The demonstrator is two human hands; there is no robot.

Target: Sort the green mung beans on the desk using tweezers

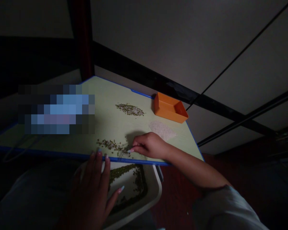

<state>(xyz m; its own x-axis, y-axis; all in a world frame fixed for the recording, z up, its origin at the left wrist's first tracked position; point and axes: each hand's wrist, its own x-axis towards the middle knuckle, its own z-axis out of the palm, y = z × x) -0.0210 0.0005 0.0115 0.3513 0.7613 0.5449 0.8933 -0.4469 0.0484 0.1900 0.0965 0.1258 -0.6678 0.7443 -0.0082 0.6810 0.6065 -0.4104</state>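
My right hand (148,145) rests low over the board, its thumb and forefinger pinched together at the edge of a scattered strip of small green grains (112,145), which look like mung beans. Whatever lies between those fingertips is too small to make out. My left hand (93,182) is open, fingers stretched out, with its fingertips at the board's blue near edge. Below it, partly covered, is a white basin (156,191) with green grains along its inner sides. Beyond the right hand lies a pale, rice-like pile (162,130). Farther back is a mixed green-and-white pile (130,109).
An orange rectangular box (169,110) stands at the far right of the pale yellow board (105,92) with blue edging. A pixelated patch covers the board's left part. Cabinet-like panels rise behind it. A dark reddish floor (175,198) shows on the right.
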